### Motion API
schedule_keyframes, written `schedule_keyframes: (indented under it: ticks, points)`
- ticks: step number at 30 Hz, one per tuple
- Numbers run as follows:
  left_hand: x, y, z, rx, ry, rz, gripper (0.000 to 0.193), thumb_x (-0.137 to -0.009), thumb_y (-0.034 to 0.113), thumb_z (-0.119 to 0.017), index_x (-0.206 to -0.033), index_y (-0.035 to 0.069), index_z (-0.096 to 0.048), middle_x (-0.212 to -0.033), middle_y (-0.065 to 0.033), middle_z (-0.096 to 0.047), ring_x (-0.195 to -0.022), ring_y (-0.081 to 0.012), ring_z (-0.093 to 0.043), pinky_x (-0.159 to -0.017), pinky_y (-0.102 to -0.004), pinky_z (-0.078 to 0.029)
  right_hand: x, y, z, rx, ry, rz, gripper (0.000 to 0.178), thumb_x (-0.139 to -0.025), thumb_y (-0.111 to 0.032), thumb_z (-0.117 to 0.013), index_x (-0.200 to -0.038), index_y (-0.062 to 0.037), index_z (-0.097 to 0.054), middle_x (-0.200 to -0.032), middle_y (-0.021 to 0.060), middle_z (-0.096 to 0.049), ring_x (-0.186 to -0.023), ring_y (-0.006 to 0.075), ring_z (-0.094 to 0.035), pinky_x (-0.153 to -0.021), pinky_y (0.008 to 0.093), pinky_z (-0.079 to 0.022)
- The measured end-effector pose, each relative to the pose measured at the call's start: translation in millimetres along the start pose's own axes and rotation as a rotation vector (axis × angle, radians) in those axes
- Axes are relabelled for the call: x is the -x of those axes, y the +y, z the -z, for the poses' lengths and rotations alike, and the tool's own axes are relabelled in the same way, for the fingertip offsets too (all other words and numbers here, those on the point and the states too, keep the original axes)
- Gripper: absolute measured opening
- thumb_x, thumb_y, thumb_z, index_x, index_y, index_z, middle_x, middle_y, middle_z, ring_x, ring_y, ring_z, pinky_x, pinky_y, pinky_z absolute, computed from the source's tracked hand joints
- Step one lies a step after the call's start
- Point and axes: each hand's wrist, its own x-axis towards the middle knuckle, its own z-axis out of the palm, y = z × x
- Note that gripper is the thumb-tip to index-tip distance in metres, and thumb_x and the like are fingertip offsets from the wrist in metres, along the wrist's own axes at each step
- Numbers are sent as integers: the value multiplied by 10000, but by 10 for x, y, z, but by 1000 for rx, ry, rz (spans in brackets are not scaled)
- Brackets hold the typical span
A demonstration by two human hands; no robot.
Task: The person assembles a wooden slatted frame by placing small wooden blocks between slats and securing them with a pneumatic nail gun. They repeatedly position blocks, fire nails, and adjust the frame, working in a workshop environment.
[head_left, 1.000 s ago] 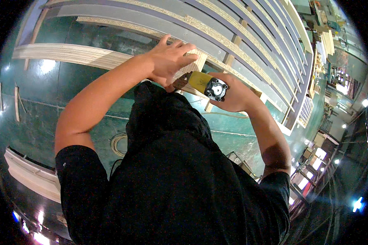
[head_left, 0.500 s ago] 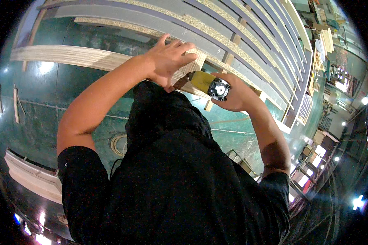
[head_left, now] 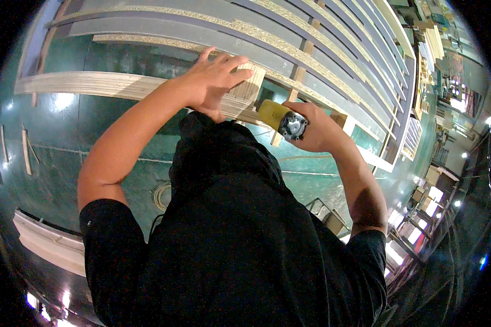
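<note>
Left hand [head_left: 210, 82]: grip spread over wood block [head_left: 251, 87], upper centre;
Right hand [head_left: 315, 129]: grip wrapped round yellow tool [head_left: 271, 113], right of centre;
Slatted panel [head_left: 281, 45]: spans frame's top.

Hands, two: one left hand [head_left: 213, 82], one right hand [head_left: 315, 129]. Yellow power tool [head_left: 275, 114], one. Short wooden block [head_left: 250, 87], one. Long pale rail [head_left: 82, 83], one. Chipboard-edged slats [head_left: 294, 50], at least five by my count, the others too crowded to number from where I stand. Coil of cord [head_left: 156, 199], one. Thin strips [head_left: 26, 152], three. Black sleeves [head_left: 112, 229], two.
</note>
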Motion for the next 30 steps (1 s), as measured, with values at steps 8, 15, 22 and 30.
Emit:
schedule_keyframes:
  ticks: [8,15,22,30]
  points:
    - [-45,62,38,40,40,26,1117,-558,507,-934,-1489,123,-451,-1553,-179,-409,-1445,-402,-382,-1215,-615,-228,750,351,-328,-147,39,-115,592,-722,-128,-786,-1280,-14,-624,-1133,211,-704,-1076,374,-674,-931,398,-520]
    - [-405,110,190,-78,40,137,798,-770,472,-819,-1417,111,-524,-1405,-154,-566,-1334,-357,-492,-1154,-566,-324,1390,873,-967,-309,187,-232,463,-761,-80,-720,-1210,-23,-623,-1088,207,-693,-1049,412,-659,-897,421,-520]
    - [-1083,636,199,-33,-41,36,575,-846,354,-779,-1325,95,-593,-1368,-153,-582,-1314,-376,-533,-1130,-515,-389,2125,1656,-1757,-452,296,-428,388,-748,-77,-730,-1113,-18,-615,-1080,226,-672,-1036,430,-640,-878,457,-509]
    - [-2070,2270,-612,95,-6,-220,940,-681,444,-896,-1478,168,-483,-1602,-193,-320,-1441,-455,-377,-1189,-524,-360,2814,2501,-1892,-534,434,-388,401,-755,-103,-710,-1141,-9,-653,-1068,245,-705,-1033,435,-671,-888,467,-533]
